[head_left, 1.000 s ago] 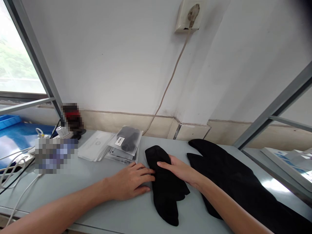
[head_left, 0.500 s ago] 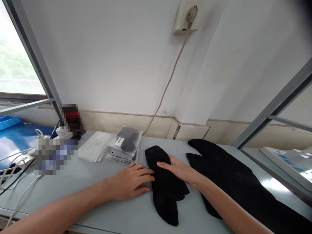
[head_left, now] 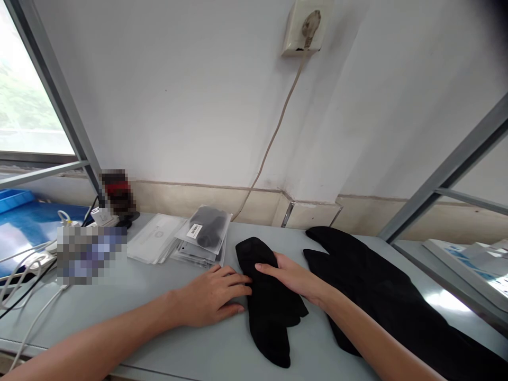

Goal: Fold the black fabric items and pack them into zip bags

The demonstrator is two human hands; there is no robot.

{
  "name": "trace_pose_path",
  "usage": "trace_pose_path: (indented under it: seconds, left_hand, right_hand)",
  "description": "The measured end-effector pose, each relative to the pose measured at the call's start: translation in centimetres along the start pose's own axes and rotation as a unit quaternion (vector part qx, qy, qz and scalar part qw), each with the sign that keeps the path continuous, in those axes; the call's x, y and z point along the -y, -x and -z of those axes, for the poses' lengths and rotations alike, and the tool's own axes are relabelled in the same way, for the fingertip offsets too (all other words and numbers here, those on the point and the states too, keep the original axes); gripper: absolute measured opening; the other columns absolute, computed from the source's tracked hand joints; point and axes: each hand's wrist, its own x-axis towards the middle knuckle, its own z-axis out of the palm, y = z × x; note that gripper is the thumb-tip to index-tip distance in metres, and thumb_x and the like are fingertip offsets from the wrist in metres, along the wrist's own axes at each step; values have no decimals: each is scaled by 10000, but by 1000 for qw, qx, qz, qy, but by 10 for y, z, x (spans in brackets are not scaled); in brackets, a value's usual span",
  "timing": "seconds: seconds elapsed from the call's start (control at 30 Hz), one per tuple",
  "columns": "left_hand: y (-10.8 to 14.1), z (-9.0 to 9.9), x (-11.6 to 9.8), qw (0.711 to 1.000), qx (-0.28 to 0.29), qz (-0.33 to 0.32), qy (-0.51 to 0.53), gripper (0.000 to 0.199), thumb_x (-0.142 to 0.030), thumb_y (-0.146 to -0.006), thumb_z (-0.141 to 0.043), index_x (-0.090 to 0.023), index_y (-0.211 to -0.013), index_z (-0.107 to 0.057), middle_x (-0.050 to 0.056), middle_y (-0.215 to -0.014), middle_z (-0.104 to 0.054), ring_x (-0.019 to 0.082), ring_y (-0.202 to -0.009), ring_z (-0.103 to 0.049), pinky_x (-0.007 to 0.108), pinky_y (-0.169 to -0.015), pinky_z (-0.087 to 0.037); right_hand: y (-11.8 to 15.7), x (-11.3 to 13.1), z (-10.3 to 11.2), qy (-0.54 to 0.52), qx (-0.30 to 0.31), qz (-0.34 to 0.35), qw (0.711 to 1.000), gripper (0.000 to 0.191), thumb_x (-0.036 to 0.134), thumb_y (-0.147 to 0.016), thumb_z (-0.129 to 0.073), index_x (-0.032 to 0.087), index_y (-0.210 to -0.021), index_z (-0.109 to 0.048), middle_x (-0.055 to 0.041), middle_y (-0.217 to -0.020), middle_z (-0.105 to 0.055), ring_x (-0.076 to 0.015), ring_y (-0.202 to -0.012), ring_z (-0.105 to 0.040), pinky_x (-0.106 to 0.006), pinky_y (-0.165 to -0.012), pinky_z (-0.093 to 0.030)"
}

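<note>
A folded piece of black fabric lies on the grey table in front of me. My right hand holds its upper right side, thumb on top and the other fingers mostly hidden under the cloth. To its left, my left hand rests palm down with fingers stretched out, the fingertips touching the fabric's left edge. Farther right, a larger spread of black fabric with pointed ends lies partly behind my right forearm. Whether it is one piece or several I cannot tell.
Clear packets holding dark items, the top one with a barcode label, are stacked near the wall. Beside them lie white translucent bags. Cables and plugs crowd the left side. Grey metal frame bars rise at both sides.
</note>
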Motion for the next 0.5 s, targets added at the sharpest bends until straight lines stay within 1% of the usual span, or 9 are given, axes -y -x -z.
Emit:
trace_pose_path:
  seconds: [0.2, 0.37, 0.5]
  left_hand:
    - [1, 0, 0, 1000, -2, -3, 4, 325, -337, -1049, -577, -247, -1361, -600, 67, -1467, -621, 269, -1207, -600, 401, -982, -450]
    - [0, 0, 0, 1000, -4, -3, 1, 326, -340, -1050, -574, -250, -1362, -599, 64, -1461, -625, 265, -1192, -606, 401, -974, -451]
    - [0, 0, 0, 1000, 2, 0, -1, 325, -333, -1048, -580, -244, -1360, -598, 58, -1476, -615, 265, -1192, -600, 402, -975, -449]
  right_hand:
    - [-1, -2, 1, 2, -1, -1, 1000, 529, 563, -888, -731, 231, -1298, -696, -62, -1336, -735, -308, -1156, -696, -424, -1003, -539]
    - [-1, -1, 1, 2, -1, -1, 1000, 524, 567, -883, -735, 227, -1281, -707, -68, -1311, -747, -314, -1160, -696, -435, -1015, -536]
    - [2, 3, -1, 0, -9, -15, 1000, 523, 569, -873, -745, 239, -1276, -705, -60, -1315, -745, -312, -1155, -701, -434, -1012, -543]
